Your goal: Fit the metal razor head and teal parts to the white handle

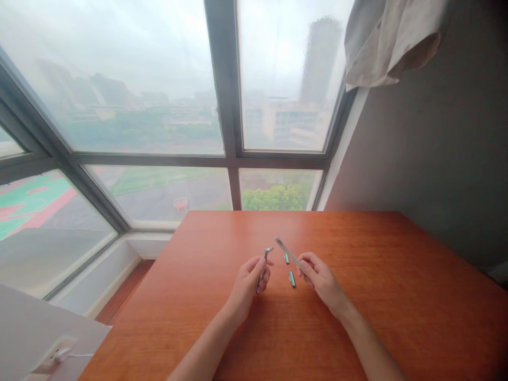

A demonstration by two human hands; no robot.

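Between the two hands, two small green-and-dark pieces lie on the desk point(214, 238): the nearer piece point(292, 279) just left of the right hand point(317, 272), the farther piece point(286, 259) beyond it, partly covered in this view by the stick that hand holds. Beyond both hands, past the desk's far edge, stands a framed window point(143, 79); a pale cloth point(392, 42) hangs high to the right hand's right. Low on the left hand's far left, a plug sits in a socket point(61, 355). Any lettering on the pieces is too small to read. The left hand point(249, 275) is closed around a slim razor-like handle point(265, 256), metallic head upward. The right hand pinches the pale stick point(288, 250), its rounded tip angled towards the left hand's side.
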